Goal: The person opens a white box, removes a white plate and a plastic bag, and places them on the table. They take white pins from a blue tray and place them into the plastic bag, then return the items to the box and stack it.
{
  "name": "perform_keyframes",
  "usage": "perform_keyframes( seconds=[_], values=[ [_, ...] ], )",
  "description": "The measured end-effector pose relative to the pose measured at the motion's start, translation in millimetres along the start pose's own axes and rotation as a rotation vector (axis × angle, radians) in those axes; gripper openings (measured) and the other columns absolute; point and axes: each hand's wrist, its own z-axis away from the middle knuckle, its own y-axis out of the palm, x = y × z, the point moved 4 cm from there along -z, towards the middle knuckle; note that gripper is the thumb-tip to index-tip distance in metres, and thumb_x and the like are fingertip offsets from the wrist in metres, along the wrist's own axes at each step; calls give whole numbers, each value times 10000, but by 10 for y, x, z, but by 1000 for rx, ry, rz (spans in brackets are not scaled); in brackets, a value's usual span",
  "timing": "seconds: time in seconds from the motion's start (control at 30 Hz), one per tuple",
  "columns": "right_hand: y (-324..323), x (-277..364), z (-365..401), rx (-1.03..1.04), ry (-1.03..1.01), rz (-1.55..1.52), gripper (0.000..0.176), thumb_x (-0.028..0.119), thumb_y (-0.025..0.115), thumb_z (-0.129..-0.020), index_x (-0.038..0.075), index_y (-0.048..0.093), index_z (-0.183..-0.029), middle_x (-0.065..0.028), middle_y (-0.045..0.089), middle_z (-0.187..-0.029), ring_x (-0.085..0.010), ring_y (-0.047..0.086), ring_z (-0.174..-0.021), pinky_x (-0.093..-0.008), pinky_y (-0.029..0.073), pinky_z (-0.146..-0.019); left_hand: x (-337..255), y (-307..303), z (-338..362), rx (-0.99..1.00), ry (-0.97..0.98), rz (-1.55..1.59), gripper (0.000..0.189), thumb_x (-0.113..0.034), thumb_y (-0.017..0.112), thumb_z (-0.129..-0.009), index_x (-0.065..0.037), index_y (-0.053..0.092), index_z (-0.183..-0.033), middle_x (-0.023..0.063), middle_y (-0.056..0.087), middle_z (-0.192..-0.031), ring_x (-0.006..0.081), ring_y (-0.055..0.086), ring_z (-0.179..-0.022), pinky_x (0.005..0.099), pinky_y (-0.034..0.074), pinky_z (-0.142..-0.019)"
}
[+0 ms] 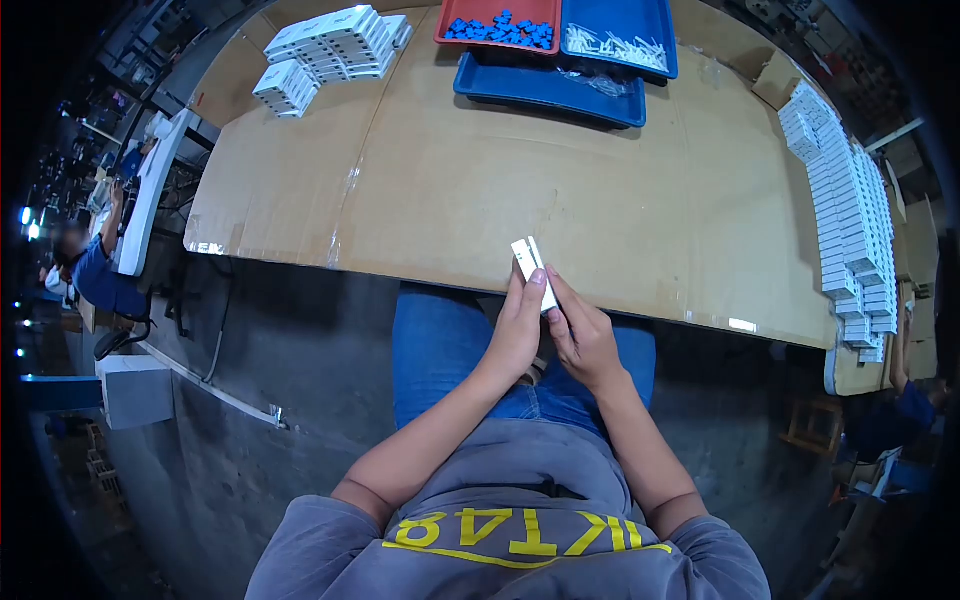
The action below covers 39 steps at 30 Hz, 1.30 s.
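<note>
A small white rectangular plastic piece (533, 262) with a slot along one edge is held tilted just over the table's front edge. My left hand (516, 328) is closed around its left side, with the thumb pressed on its face. On the other side, the bent fingers of my right hand (587, 337) grip its lower right end. The underside of the piece is hidden by my fingers.
Stacked white pieces (335, 45) stand at the back left of the cardboard-covered table (450, 190), and long stacks of them (850, 215) line the right edge. At the back are a red tray (553, 8) with blue parts, a blue tray (672, 40) with white sticks, and another blue tray (540, 97) holding clear plastic. People sit at both sides.
</note>
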Motion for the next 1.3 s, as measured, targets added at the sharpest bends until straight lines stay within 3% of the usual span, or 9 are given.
perform_keyframes(
  seconds=[0.17,0.37,0.47,0.57,0.7,1.1,1.2,1.3],
  values=[
    [28,-23,57,-10,40,16,416,120,561,-1047,-92,569,-1404,-297,689,-1236,-396,741,-982,-415,603,-820,-1,19,22,23,-30,-37,727,-452,331,-1144,11,96,-1652,218,281,-1646,280,236,-1554,358,193,-1258],
    [70,-42,81,-47,4,74,402,134,553,-1053,-110,588,-1371,-290,718,-1137,-380,751,-904,-408,606,-746,-33,35,46,-4,-67,22,629,-424,332,-1149,19,269,-1592,168,476,-1453,229,437,-1361,335,302,-1194],
    [84,5,73,-68,24,105,399,138,553,-1050,-112,596,-1357,-284,729,-1087,-378,749,-871,-431,611,-774,37,19,39,-66,-68,81,530,-415,349,-1148,9,446,-1451,103,567,-1229,166,518,-1152,311,402,-1072],
    [113,34,49,-105,-49,179,390,139,555,-1045,-117,607,-1334,-279,733,-1060,-391,742,-840,-487,607,-860,61,7,26,-120,-68,100,515,-485,372,-1121,-26,590,-1202,50,637,-1056,118,593,-969,288,492,-853],
    [129,67,52,-103,-5,149,355,147,509,-1074,-94,641,-1298,-272,732,-1098,-412,741,-869,-575,545,-1017,139,-52,16,-131,-141,110,552,-538,367,-1103,-41,583,-1209,48,632,-1031,106,609,-931,280,518,-758],
    [223,15,106,-176,-33,178,326,111,537,-1059,-113,646,-1269,-284,724,-1137,-438,737,-993,-477,606,-913,156,-67,53,-153,-183,126,568,-587,376,-1081,-76,572,-1234,24,641,-1050,90,621,-899,240,493,-689],
    [210,45,93,-172,-7,168,347,150,504,-1087,-94,648,-1287,-276,728,-1127,-443,731,-1011,-467,604,-889,169,-68,48,-167,-227,181,575,-606,390,-1074,-85,583,-1227,11,645,-1032,89,620,-888,274,507,-703],
    [129,65,23,-115,208,10,395,252,538,-1087,-81,679,-1243,-269,729,-1132,-413,742,-971,-446,607,-829,71,-69,-21,-149,-253,199,615,-642,395,-1061,-86,583,-1245,44,660,-1064,126,649,-942,327,542,-769]
  ],
)
